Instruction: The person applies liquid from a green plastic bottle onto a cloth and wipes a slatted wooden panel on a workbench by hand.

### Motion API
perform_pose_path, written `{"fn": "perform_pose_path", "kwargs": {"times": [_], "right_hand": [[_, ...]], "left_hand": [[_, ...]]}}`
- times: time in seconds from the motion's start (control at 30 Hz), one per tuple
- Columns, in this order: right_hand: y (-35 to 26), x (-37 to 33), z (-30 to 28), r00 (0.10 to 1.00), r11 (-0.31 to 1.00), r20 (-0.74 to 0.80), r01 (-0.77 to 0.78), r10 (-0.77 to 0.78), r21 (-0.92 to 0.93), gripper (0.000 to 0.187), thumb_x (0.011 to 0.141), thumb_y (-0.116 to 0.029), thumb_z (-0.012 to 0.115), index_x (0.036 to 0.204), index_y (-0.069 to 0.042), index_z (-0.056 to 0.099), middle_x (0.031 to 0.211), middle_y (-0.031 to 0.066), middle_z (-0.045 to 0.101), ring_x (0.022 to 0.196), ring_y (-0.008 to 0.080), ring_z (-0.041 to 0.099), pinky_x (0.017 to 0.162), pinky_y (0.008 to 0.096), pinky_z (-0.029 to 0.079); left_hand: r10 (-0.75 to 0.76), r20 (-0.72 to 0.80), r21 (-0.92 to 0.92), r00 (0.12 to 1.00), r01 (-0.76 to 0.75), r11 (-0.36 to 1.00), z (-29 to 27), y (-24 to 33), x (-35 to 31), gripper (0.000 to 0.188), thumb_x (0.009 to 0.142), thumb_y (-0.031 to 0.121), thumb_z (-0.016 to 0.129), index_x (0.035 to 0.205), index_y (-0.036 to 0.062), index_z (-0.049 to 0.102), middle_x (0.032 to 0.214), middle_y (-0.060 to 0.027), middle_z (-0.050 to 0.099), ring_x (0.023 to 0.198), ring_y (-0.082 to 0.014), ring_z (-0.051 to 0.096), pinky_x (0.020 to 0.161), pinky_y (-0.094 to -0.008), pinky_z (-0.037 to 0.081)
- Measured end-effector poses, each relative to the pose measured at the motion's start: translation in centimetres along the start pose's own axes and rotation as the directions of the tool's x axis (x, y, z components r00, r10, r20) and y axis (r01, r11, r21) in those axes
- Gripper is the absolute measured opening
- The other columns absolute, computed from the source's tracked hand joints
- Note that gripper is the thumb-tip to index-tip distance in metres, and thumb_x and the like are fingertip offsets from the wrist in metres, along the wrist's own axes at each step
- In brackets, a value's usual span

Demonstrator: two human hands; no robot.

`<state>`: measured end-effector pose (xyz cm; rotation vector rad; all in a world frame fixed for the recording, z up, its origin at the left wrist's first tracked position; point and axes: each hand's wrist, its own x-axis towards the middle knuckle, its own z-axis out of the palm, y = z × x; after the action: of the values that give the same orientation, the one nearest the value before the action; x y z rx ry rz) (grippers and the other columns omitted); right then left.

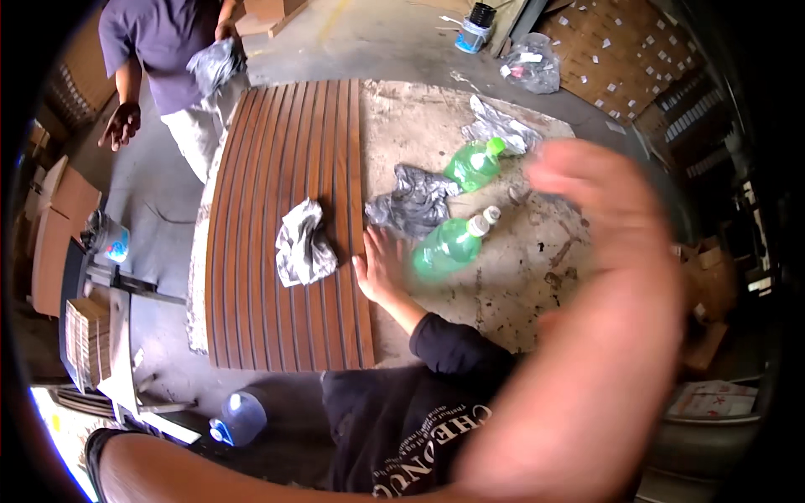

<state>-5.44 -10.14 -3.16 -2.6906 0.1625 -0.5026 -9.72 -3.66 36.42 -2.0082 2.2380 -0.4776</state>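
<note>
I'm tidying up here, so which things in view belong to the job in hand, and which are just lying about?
Probably part of the job, being on the worktop:
brown slatted panel
crumpled grey wads, perhaps cloth
green bottles

Seemingly just lying about, away from it:
bluish plastic jug
clear plastic bag
stacked cardboard

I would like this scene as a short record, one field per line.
Surface: pale stained table
Left side: brown slatted board
At board's right edge: one hand, fingers spread
Raised at right: other hand, blurred
Containers: green bottles, one green cap, two white caps visible
Crumpled: grey cloth on board, dark cloth and silvery cloth on table
Other person: purple shirt, holding grey bundle
</note>
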Motion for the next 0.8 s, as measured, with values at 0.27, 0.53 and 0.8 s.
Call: {"fn": "perform_pose_path", "kwargs": {"times": [0.27, 0.53, 0.8], "right_hand": [[0.8, 0.5, 0.5, 0.992, 0.998, -0.118, 0.036, -0.041, -0.047, 0.047, 0.087, -0.031, 0.055, 0.124, -0.003, 0.051, 0.136, 0.0117, 0.045, 0.130, 0.0312, 0.036, 0.103, 0.0564, 0.024], [1.2, -1.6, 0.8, 0.998, 0.992, -0.042, -0.060, 0.055, -0.109, 0.046, 0.092, -0.026, 0.048, 0.133, -0.004, 0.044, 0.142, 0.0115, 0.039, 0.135, 0.0328, 0.030, 0.110, 0.0484, 0.020], [-2.1, -4.1, 2.5, 0.942, 0.937, -0.080, -0.333, 0.326, -0.104, 0.049, 0.092, -0.028, 0.045, 0.136, -0.008, 0.041, 0.145, 0.0104, 0.036, 0.137, 0.0326, 0.026, 0.109, 0.0556, 0.017]], "left_hand": [[-0.916, -0.397, -0.145, 0.064, 0.981, 0.131, 22.0, -3.3, -26.6, 0.067, 0.083, 0.031, 0.060, 0.142, 0.0102, 0.034, 0.140, -0.0232, 0.036, 0.127, -0.0404, 0.037, 0.101, -0.0502, 0.034], [-0.926, 0.302, -0.083, -0.228, 0.961, -0.263, 29.3, 16.7, -35.4, 0.074, 0.086, 0.057, 0.044, 0.147, 0.0172, 0.027, 0.153, -0.0120, 0.019, 0.142, -0.0351, 0.013, 0.109, -0.0612, 0.005], [-0.980, 0.198, -0.204, 0.020, 0.979, -0.021, 31.3, 10.1, -39.7, 0.066, 0.087, 0.049, 0.047, 0.141, 0.0123, 0.037, 0.144, -0.0119, 0.037, 0.136, -0.0350, 0.025, 0.111, -0.0539, 0.011]]}}
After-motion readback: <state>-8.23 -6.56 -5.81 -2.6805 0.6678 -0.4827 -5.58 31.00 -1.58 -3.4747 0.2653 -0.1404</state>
